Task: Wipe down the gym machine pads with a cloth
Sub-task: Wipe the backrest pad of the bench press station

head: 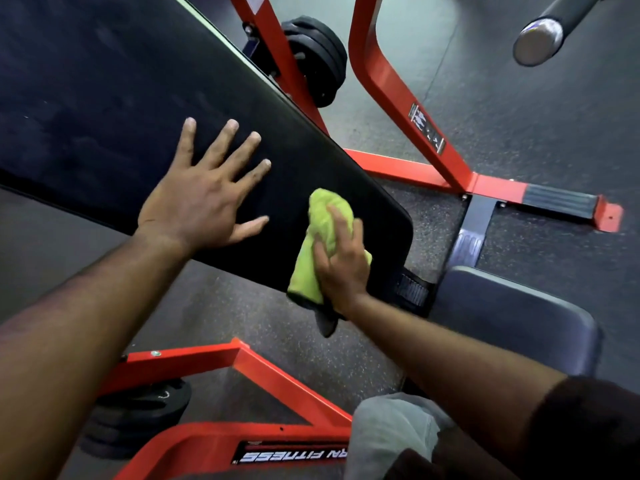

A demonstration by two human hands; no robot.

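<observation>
At the far left, the long black back pad of the gym machine slopes across the scene from the upper left down to a rounded corner near the middle. The left hand lies flat on the pad's lower part, fingers straight and spread wide apart, thumb pointing right toward the cloth. Below that forearm, near the viewer, a stack of black weight plates sits on the speckled rubber floor beside a red frame bar bearing a black label with white lettering. Just right of the left hand, the lime-green microfibre cloth is bunched against the pad close to its rounded corner; its top pokes out above the fingers and a darker edge hangs below the wrist. The right hand covers the cloth's right side, fingers curled around it and pressing it onto the pad. Farther back, more black weight plates hang behind a red upright carrying a warning sticker. To the right, the red base runs out to a ribbed black foot step. A grey seat pad sits near right, and a chrome-capped handle shows at the far upper right.
</observation>
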